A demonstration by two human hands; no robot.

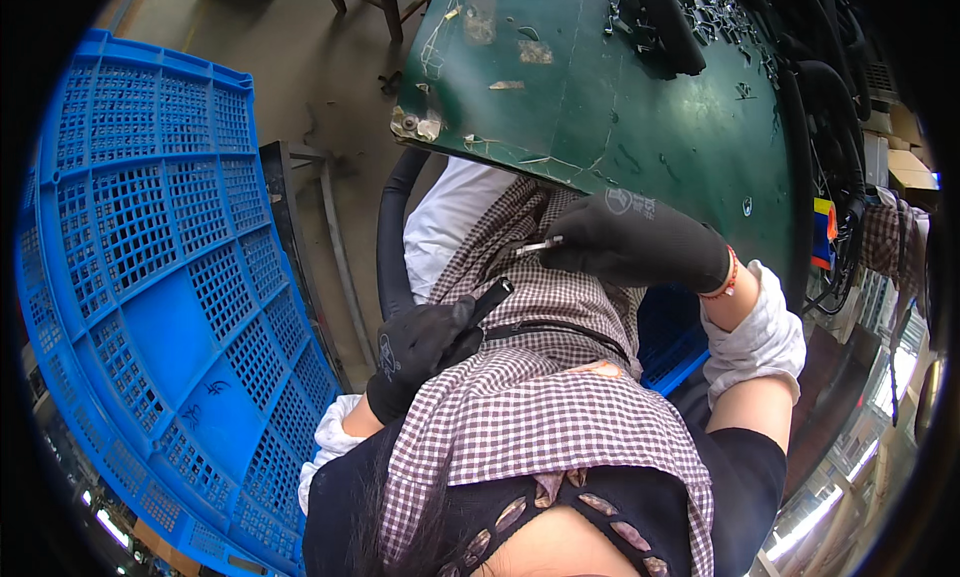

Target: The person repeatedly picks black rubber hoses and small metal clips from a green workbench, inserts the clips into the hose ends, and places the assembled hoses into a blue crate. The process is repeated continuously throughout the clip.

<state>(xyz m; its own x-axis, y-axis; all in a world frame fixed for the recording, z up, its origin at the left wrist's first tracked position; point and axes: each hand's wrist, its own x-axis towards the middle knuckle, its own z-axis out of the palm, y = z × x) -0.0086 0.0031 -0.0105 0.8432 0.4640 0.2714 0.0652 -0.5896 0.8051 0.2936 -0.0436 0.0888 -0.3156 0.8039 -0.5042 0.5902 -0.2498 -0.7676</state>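
My left hand [415, 352], in a black glove, is closed round a short length of black tube [490, 300] whose open end points up and to the right above my lap. My right hand [630, 242], also gloved in black, pinches a small shiny metal piece [537, 246] between thumb and fingers; its exact kind is too small to make out. The metal piece is apart from the tube end, a little above and to the right of it. Both hands are over the checked apron [570, 317], just in front of the green table [560, 107].
Many small dark metal clips [705, 7] lie at the table's far right, beside a thick black tube [665, 27]. Black hoses [825, 107] hang along its right edge. A large blue plastic crate [165, 317] stands at my left. Another black curved tube [392, 227] runs beside my leg.
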